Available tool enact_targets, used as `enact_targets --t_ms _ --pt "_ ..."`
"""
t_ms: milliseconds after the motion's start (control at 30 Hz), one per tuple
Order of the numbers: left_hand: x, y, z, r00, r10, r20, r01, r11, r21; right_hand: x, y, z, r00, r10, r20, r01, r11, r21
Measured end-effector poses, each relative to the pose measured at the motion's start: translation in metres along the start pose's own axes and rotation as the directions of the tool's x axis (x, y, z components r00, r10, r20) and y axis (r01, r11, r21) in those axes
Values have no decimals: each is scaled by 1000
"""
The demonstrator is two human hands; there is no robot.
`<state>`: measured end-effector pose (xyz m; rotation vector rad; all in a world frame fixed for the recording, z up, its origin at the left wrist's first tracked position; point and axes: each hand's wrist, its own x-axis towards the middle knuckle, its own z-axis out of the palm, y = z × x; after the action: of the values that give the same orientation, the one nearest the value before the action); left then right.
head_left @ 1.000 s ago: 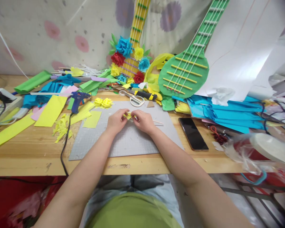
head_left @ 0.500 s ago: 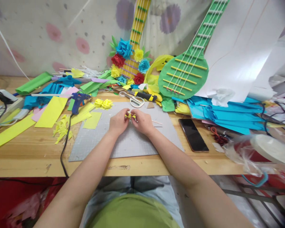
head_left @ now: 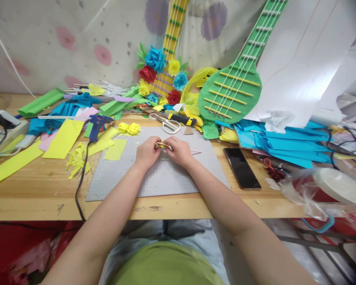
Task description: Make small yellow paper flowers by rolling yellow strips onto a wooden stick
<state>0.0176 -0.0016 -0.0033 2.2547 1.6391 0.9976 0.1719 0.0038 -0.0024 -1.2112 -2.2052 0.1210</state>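
Note:
My left hand [head_left: 147, 152] and my right hand [head_left: 178, 151] meet above the grey cutting mat [head_left: 166, 180], fingers pinched. Between the fingertips is a small piece of yellow crepe paper [head_left: 161, 144], mostly hidden. A thin pale stick [head_left: 197, 151] pokes out to the right beyond my right hand; whether that hand holds it I cannot tell. Left of my hands, finished yellow paper flowers [head_left: 129, 129] and a flat yellow paper rectangle [head_left: 115, 150] lie on the mat. White-handled scissors [head_left: 171, 126] rest just beyond my fingers.
A blue glue gun [head_left: 97, 126] stands at left, its black cord crossing the table edge. Yellow scraps [head_left: 78, 160] lie beside it. A phone [head_left: 242, 168] is at right. Behind are a yellow-black cutter [head_left: 182, 119], a green paper guitar [head_left: 230, 95] and blue paper [head_left: 281, 138].
The yellow paper between my fingertips has turned slightly and my fingers have shifted around it. The pale stick now sits at a slightly different angle. Other things stay put.

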Motion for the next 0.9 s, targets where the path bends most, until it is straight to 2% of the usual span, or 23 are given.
enact_targets --t_ms 200,533,900 --pt "0 4 0 1000 -15 -6 15 1000 4 1 0 1 1000 22 -6 -22 999 24" --pt "0 4 -3 996 -73 48 73 997 -3 1 5 -3 999 0 40 -1 1000 29" --pt "-1 -1 3 993 -95 73 107 977 -182 2 0 -10 989 66 131 -74 995 61"
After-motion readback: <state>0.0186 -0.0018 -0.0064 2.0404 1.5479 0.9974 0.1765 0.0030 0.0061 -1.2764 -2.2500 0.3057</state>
